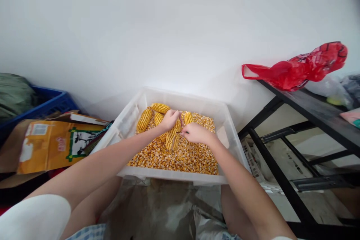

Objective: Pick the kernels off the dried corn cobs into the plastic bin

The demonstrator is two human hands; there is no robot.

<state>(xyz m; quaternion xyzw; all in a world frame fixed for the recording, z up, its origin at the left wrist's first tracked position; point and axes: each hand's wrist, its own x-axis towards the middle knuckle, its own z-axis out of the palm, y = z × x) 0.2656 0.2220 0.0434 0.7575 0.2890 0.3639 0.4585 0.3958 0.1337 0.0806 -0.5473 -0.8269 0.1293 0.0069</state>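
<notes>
My left hand point(170, 120) is closed round the upper part of an ear of corn point(172, 141), which lies tilted with its near end toward me. Bare strips run along this cob where rows of kernels are gone. In my right hand point(196, 133) a thin, dark, pointed tool point(179, 132) is pinched, its tip at the cob's right side; the fingers hide most of it. Loose kernels point(180, 162) cover the floor of a clear plastic bin point(174, 174). More ears lie around: one at the left point(144, 120), another at the back point(160, 107), one behind my right hand point(188, 118).
At the right stands a black metal frame point(270, 161) with a red plastic bag point(298, 69) on top. Left of the bin are an orange cardboard box point(53, 144) and a blue crate point(53, 101). A white wall point(180, 37) rises directly behind the bin.
</notes>
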